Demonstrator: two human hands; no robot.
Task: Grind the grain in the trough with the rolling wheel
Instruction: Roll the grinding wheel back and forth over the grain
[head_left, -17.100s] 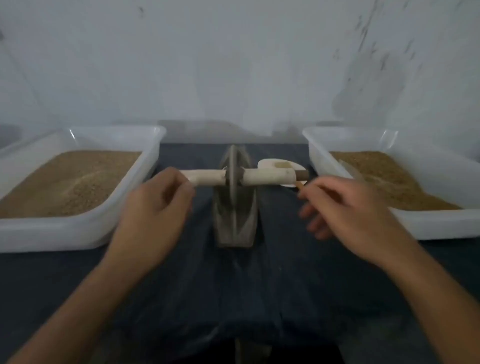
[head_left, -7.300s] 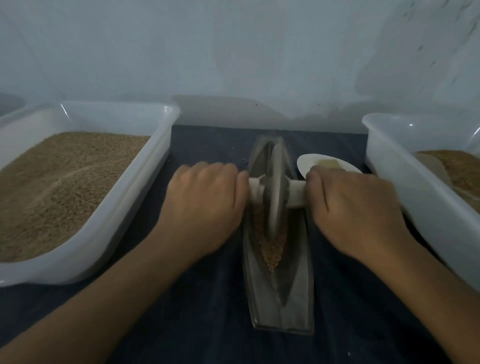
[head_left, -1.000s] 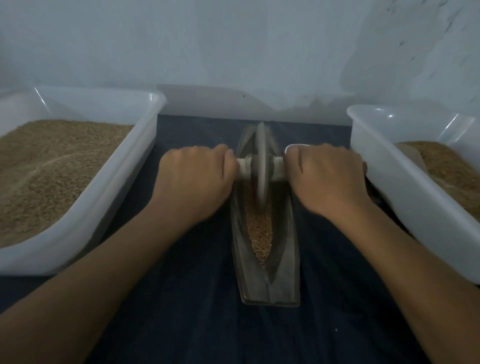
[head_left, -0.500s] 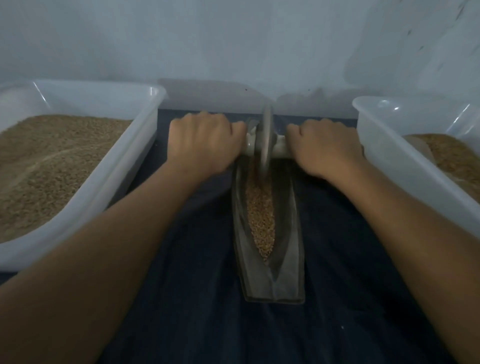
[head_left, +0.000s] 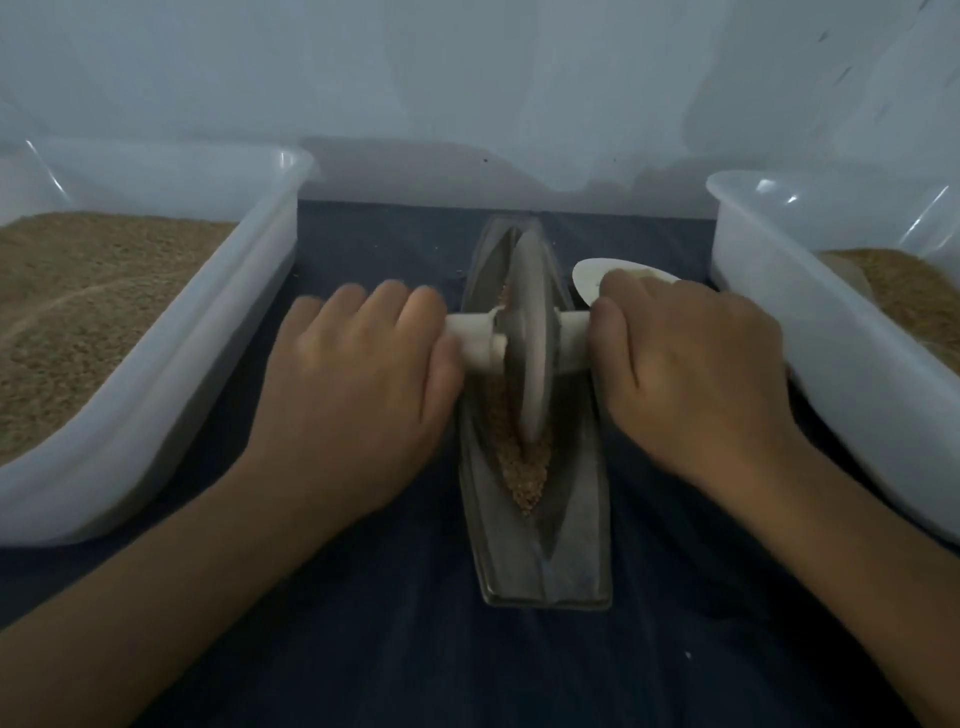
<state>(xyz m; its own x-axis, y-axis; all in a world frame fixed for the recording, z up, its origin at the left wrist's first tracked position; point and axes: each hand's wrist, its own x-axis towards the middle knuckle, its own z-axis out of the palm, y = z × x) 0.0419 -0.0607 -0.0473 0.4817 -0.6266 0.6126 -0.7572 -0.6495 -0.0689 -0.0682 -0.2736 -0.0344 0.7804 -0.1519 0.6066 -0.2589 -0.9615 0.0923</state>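
A grey boat-shaped trough (head_left: 582, 540) lies lengthwise on the dark cloth in the middle. Brown grain (head_left: 525, 478) fills its groove. The grey rolling wheel (head_left: 531, 343) stands upright in the groove near the trough's middle, on a pale axle handle (head_left: 475, 338). My left hand (head_left: 358, 384) is closed over the left end of the handle. My right hand (head_left: 685, 374) is closed over the right end, hiding most of it.
A white plastic tub (head_left: 218, 332) holding brown grain stands at the left, and a second tub (head_left: 810, 332) with grain at the right. A white spoon (head_left: 592, 275) lies behind my right hand. A pale wall rises close behind the trough.
The wheel has rolled back toward me from the trough's far end to its middle, both hands moving with it.
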